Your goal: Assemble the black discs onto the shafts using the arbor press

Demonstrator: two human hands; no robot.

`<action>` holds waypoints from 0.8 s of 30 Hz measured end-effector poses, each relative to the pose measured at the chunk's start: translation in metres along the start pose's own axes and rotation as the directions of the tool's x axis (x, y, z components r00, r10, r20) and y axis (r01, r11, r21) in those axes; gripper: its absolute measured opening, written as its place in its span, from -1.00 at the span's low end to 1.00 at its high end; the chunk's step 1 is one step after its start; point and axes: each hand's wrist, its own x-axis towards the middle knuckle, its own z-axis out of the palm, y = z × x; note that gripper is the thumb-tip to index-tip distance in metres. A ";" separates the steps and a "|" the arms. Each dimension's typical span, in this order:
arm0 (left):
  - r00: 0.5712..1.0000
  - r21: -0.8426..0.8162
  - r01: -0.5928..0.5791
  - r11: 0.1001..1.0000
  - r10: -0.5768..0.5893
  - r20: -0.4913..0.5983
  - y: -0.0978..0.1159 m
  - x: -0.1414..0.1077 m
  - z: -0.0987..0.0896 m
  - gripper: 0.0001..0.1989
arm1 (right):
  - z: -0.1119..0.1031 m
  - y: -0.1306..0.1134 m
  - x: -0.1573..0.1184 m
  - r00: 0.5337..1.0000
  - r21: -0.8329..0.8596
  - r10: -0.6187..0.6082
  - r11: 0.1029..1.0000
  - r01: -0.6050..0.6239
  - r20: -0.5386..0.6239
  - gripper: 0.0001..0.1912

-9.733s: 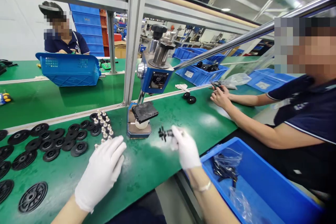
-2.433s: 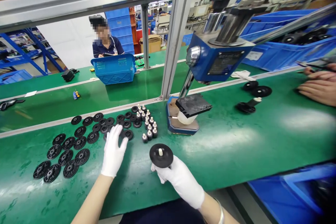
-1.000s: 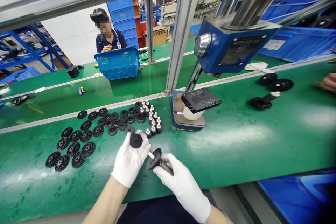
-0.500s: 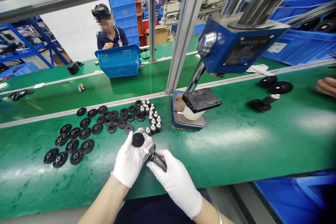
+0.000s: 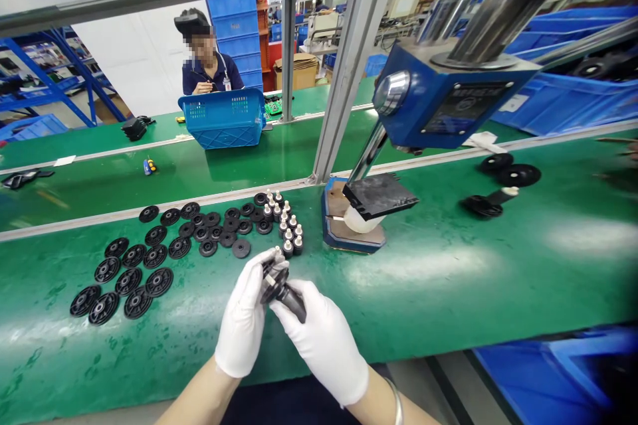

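In white gloves, my two hands meet over the green bench. My right hand (image 5: 321,339) is closed round a black cylindrical part with a wide flange (image 5: 294,304), its flanged end facing left. My left hand (image 5: 242,319) curls round that flange end, fingers closed about a small black disc (image 5: 269,271) that is mostly hidden there. A short white pin shows between the hands. Beyond them stand several black cylinders with white tips (image 5: 288,234), upright. Small black discs (image 5: 228,240) and larger ribbed black discs (image 5: 128,281) lie to the left.
A blue bench press (image 5: 451,96) stands right of centre, a black block (image 5: 381,196) on its base. Several black parts (image 5: 519,175) lie farther right. A metal post (image 5: 343,60) rises behind the bench. Across it, a person (image 5: 212,70) sits behind a blue basket (image 5: 222,118).
My left hand has turned and closed, bringing the small black disc against the flanged part. That disc, plainly visible on the palm before, is now mostly covered. The right hand shifted slightly left.
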 end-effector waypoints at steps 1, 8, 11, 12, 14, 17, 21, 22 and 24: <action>1.000 0.016 -0.007 1.000 0.007 0.002 0.000 0.000 0.000 -0.63 | 0.000 0.000 0.000 1.000 -0.026 -0.017 1.000 0.017 -0.010 -0.76; 0.997 0.142 -0.081 0.987 0.080 0.012 -0.002 -0.002 0.004 -0.64 | 0.000 0.001 -0.001 0.997 -0.115 -0.071 0.991 0.070 -0.009 -0.76; 0.994 0.178 -0.102 0.979 0.096 0.046 -0.002 -0.002 0.004 -0.65 | 0.001 0.001 -0.002 0.991 -0.197 -0.129 0.973 0.121 -0.025 -0.80; 0.994 0.185 -0.100 0.978 0.089 0.069 -0.002 -0.002 0.004 -0.65 | 0.001 0.002 -0.002 0.985 -0.239 -0.167 0.959 0.153 -0.038 -0.81; 0.991 0.185 -0.097 0.978 0.077 0.112 -0.002 -0.001 0.004 -0.66 | 0.002 0.002 -0.003 0.963 -0.327 -0.259 0.918 0.223 -0.072 -0.82; 0.985 0.164 -0.127 0.978 0.104 0.139 -0.006 0.001 0.006 -0.67 | 0.002 0.003 -0.001 0.906 -0.424 -0.398 0.852 0.308 -0.142 -0.78; 0.974 0.202 -0.195 0.960 0.165 0.155 -0.008 0.005 0.007 -0.67 | 0.001 0.007 0.004 0.856 -0.440 -0.477 0.824 0.356 -0.201 -0.72; 0.971 0.233 -0.210 0.950 0.175 0.163 -0.007 0.006 0.007 -0.67 | 0.001 0.008 0.005 0.860 -0.415 -0.467 0.837 0.356 -0.204 -0.73; 0.957 0.332 -0.262 0.906 0.201 0.208 -0.002 0.006 0.006 -0.68 | 0.001 0.011 0.006 0.885 -0.326 -0.418 0.882 0.341 -0.204 -0.74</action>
